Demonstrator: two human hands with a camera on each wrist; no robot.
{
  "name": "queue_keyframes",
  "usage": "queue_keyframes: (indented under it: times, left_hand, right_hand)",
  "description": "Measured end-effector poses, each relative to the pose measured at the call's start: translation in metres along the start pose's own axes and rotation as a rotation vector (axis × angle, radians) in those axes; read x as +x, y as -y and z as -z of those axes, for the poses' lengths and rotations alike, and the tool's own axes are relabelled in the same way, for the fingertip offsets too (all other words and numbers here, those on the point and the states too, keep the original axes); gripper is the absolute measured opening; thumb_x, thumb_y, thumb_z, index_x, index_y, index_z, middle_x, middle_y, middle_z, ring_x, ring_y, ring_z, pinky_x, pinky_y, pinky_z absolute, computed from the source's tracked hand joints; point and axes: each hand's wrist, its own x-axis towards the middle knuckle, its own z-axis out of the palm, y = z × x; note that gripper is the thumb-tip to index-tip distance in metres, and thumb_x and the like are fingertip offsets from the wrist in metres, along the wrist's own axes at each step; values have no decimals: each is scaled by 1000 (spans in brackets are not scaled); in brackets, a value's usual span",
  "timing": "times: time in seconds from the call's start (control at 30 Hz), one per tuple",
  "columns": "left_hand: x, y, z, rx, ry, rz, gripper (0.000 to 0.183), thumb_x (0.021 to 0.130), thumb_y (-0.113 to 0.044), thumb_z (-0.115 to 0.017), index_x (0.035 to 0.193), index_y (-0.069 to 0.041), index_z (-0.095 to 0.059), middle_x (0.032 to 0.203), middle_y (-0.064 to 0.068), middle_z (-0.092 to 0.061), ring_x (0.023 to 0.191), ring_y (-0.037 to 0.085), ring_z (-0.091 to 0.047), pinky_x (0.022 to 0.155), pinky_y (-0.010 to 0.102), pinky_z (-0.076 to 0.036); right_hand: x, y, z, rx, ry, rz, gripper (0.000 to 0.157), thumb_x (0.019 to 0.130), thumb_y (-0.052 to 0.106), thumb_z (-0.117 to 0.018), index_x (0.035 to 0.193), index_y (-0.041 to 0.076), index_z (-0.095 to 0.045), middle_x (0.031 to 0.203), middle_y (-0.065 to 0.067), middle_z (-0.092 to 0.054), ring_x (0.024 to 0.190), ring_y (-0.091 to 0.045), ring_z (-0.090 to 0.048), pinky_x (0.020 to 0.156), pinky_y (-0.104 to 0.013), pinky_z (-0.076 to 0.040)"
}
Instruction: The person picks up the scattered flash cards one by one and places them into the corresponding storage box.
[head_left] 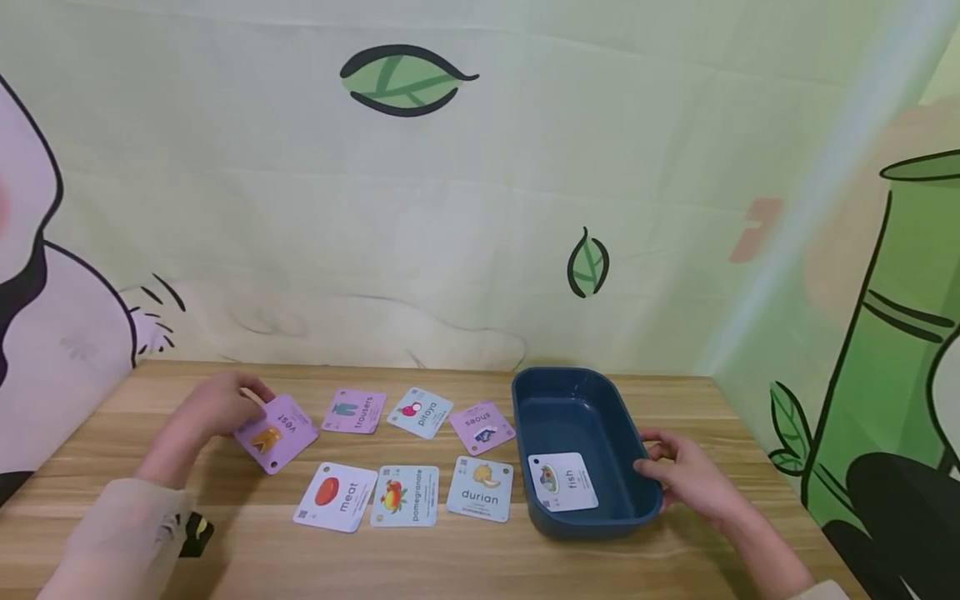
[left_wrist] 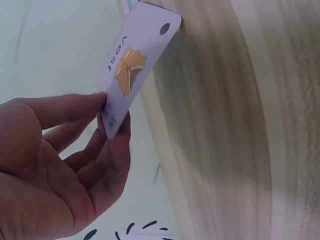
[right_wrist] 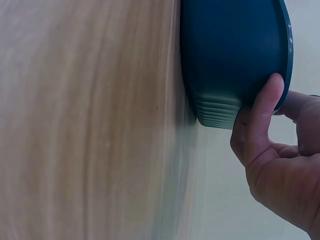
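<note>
Blue bin point(head_left: 577, 417) in my right hand point(head_left: 681, 477), purple vest card point(head_left: 276, 435) in my left hand point(head_left: 215, 406)

Just left of my right fingers, which pinch its rim, the bin holds one white fish card point(head_left: 564, 482). My left fingers and thumb pinch the vest card near one corner; it has rounded corners, a punched hole and an orange vest drawing. Six other cards point(head_left: 405, 497) lie to their right.
</note>
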Motion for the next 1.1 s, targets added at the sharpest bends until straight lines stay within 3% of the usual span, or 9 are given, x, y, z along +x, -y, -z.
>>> queue_keyframes:
  times: [0.47, 0.67, 0.9, 1.1]
  left_hand:
    - [1, -15, -1, -131, 39, -30, 33, 95, -4, -59, 122, 13, -56, 110, 30, -62, 87, 29, -65, 68, 39, -59]
    - [-1, -29, -10, -190, 31, -54, 33, 97, -6, -59, 125, 13, -52, 116, 31, -60, 91, 30, -65, 70, 38, -61]
    - [-3, -45, -20, -269, 50, -131, 34, 98, -2, -59, 127, 12, -50, 114, 28, -60, 93, 31, -65, 74, 42, -62]
    - [0, -56, -30, -364, 76, -137, 38, 98, -3, -60, 131, 12, -49, 116, 26, -60, 94, 28, -64, 78, 43, -61]
  right_hand:
    - [-1, 0, 0, -1, -1, 3, 55, 98, 3, -63, 145, -14, -39, 100, -17, -51, 67, -26, -65, 52, -37, -59]
    - [0, -1, 1, -3, -5, 3, 55, 98, 3, -63, 145, -14, -38, 101, -17, -51, 68, -26, -65, 52, -38, -59]
    - [0, -1, 0, -4, -4, 1, 56, 98, 4, -64, 145, -13, -38, 101, -17, -51, 68, -26, -65, 53, -38, -59]
    - [0, 0, 1, 12, 12, 5, 57, 99, 5, -63, 145, -14, -37, 102, -18, -52, 69, -26, -66, 53, -38, -59]
